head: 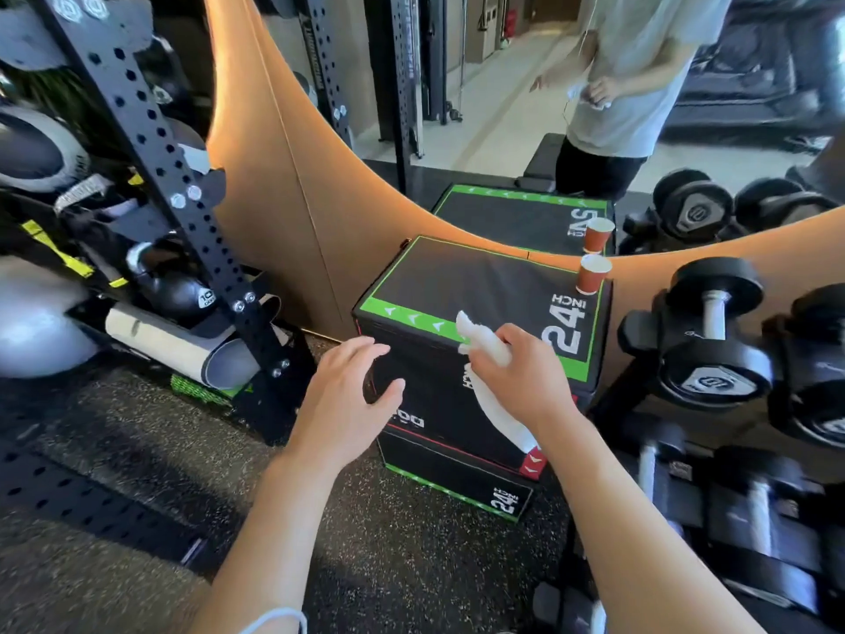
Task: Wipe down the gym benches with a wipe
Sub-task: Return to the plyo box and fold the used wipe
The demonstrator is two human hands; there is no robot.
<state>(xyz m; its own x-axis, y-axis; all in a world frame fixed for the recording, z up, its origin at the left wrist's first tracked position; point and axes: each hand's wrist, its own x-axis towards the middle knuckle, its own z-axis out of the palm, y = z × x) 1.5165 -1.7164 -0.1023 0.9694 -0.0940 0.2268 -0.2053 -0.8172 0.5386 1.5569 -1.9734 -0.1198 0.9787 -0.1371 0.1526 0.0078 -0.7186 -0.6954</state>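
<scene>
The right hand (516, 372) grips a crumpled white wipe (484, 343), fingers curled round it, over the near top edge of a black padded plyo box with green border (480, 276). At nine o'clock from it, the left hand (347, 395) hovers with fingers relaxed and spread, holding nothing. An orange paper cup (593, 274) stands at the box's two o'clock corner.

A white wipe (487, 345) is bunched in the right hand (526, 382), one crumpled end poking up past the fingers over the near green edge of the black box (480, 276), its tail hanging below the palm.
</scene>
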